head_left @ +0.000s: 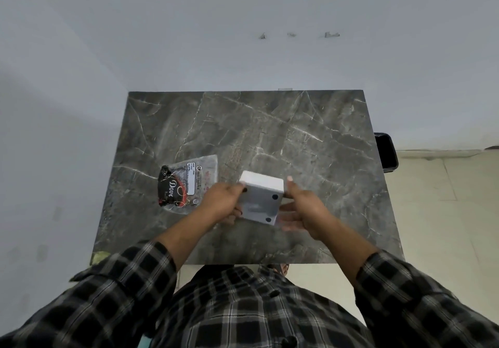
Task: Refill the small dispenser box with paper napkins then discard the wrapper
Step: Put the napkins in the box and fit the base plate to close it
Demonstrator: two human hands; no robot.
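I hold the small white dispenser box [260,200] above the table with both hands. It is tilted, its underside with dark round feet facing me. My left hand [222,203] grips its left side and my right hand [303,208] grips its right side. The clear plastic napkin wrapper [189,183] with black and red print lies flat on the table just left of my left hand. No napkins are visible from this angle.
The dark grey marble table [270,137] stands against a white wall. A black bin [386,152] sits on the floor beyond the table's right edge. Pale floor tiles lie to the right.
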